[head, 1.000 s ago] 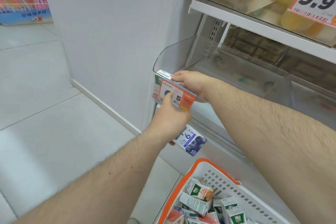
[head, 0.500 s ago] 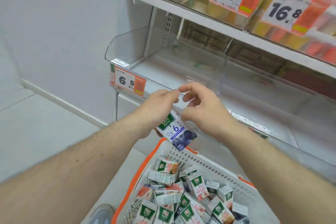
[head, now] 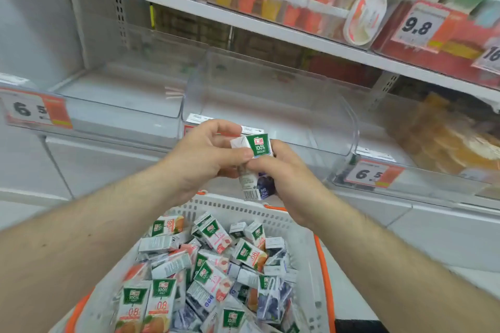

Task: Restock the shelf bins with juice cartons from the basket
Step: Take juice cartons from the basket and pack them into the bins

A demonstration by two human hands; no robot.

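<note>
A small blueberry juice carton, white with a green top panel, is held upright above the basket by both hands. My left hand grips its upper part with thumb and fingers. My right hand curls around its right side and back. Below them sits a white basket with orange rim, filled with several mixed juice cartons. Right behind the hands is a clear plastic shelf bin with nothing in it. A second clear bin lies to its left.
Price tags reading 6.5 hang at the left and right of the bin fronts. The upper shelf carries packaged goods with tags 16.8 and 9.8. A bin at the right holds orange-brown packets.
The view has swung right from the shelf's left end to the middle bin. My right hand left the price-tag rail and joined my left on the carton, which has turned upright.
</note>
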